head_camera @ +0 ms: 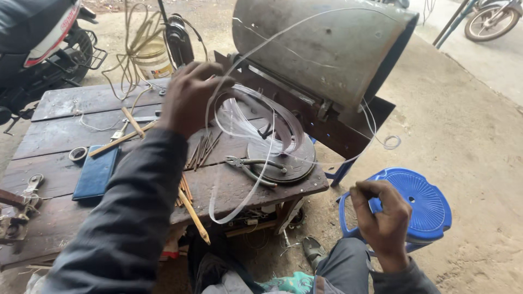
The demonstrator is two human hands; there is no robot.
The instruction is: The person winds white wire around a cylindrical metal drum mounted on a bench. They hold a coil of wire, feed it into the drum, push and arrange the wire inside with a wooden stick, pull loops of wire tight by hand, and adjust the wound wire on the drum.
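Observation:
My left hand [188,97] is raised over a worn wooden table [60,136], pinching a clear plastic line [239,196] that hangs in loops. A coil of the same line [256,117] lies on a round metal disc [291,163] at the table's right end. My right hand [381,215] is held low near my knee, fingers closed on the other end of the line, beside a blue plastic stool [425,204]. Pliers [253,166] rest on the disc's edge.
A large dented metal drum [321,43] lies tilted behind the disc. On the table are thin sticks [202,148], a blue flat case [97,171], a small ring [78,154] and metal tools [22,201]. A scooter [38,43] stands at the back left, and sandy ground lies to the right.

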